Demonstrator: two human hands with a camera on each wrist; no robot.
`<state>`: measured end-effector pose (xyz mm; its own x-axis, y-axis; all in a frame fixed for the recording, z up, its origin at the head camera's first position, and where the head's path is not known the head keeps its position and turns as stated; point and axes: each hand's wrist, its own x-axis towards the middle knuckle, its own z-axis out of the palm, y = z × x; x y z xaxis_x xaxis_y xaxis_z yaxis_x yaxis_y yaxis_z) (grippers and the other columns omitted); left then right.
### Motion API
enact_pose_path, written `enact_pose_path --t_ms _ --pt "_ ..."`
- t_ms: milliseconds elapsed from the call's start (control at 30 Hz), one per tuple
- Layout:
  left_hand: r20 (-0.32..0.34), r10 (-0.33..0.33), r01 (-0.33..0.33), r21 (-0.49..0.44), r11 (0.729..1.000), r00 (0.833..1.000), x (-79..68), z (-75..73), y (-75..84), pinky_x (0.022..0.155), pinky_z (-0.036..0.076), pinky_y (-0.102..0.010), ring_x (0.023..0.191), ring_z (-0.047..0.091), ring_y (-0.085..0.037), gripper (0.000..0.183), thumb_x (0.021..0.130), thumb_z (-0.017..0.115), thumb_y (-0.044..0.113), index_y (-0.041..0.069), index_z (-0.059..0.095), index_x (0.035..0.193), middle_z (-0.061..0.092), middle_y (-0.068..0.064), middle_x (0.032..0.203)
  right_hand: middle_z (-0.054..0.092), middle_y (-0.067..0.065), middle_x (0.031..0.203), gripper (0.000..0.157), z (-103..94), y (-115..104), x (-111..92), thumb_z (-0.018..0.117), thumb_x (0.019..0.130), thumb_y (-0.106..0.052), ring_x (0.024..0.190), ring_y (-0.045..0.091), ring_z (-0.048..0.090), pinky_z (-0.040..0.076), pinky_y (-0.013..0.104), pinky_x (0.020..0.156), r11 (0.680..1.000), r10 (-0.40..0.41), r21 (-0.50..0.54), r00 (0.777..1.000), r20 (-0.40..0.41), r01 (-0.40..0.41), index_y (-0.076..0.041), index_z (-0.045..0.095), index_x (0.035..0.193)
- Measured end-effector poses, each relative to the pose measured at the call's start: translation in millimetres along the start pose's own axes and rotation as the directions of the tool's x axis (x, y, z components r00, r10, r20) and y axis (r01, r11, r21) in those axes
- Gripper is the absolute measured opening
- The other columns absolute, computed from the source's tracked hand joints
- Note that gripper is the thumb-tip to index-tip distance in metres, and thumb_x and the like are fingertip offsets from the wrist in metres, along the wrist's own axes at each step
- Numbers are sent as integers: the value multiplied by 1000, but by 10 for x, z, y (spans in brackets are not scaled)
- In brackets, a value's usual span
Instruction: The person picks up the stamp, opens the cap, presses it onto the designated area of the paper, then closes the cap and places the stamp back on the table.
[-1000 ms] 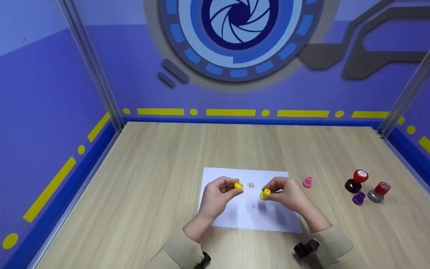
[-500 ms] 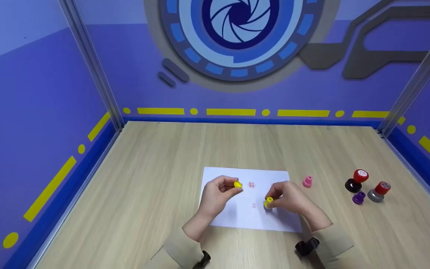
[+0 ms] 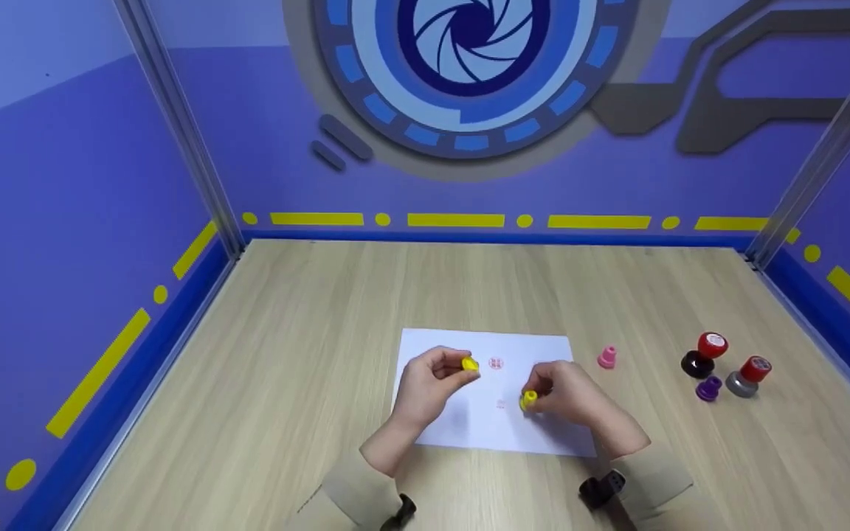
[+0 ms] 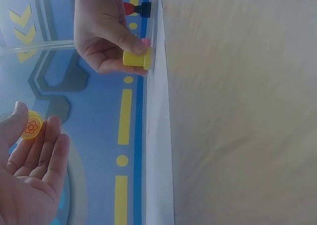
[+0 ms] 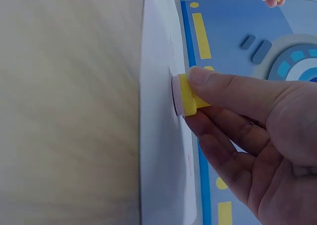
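Observation:
Between thumb and fingers, my left hand (image 3: 425, 387) pinches a small round yellow stamp cap (image 3: 470, 364), raised over the left part of a white paper sheet (image 3: 536, 346). The left wrist view shows a red flower picture on the cap's face. My right hand (image 3: 569, 394) pinches a yellow stamp (image 3: 529, 400) by its knob. In the right wrist view the stamp's pale face (image 5: 177, 96) is down at the paper, apparently touching it. Left of that stamp lie a red round print (image 3: 496, 363) and a fainter red mark (image 3: 501, 404). Whatever is beneath the stamp is hidden.
A pink stamp (image 3: 607, 358) stands just right of the paper. Farther right are a purple stamp (image 3: 708, 389), a red-and-black stamp (image 3: 699, 363) and a red-and-grey stamp (image 3: 744, 382). Blue-purple walls (image 3: 263, 147) enclose the wooden table (image 3: 285, 354) at the back and sides.
My right hand has lowered the yellow stamp onto the paper, shifting slightly toward me. My left hand with the cap has stayed almost still.

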<state>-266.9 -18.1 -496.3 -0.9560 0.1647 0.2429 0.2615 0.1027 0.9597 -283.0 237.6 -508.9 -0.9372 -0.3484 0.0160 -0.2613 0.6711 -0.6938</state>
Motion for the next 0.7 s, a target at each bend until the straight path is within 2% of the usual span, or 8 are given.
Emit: enact_pose_path --t_ms 700 --pt "4 4 -4 15 1000 1000 15 -40 16 82 61 -19 94 74 -19 27 86 83 9 2 74 110 77 -13 104 66 -1 77 22 10 17 37 89 74 0 71 14 53 44 22 59 994 101 33 995 -7 -100 -9 70 79"
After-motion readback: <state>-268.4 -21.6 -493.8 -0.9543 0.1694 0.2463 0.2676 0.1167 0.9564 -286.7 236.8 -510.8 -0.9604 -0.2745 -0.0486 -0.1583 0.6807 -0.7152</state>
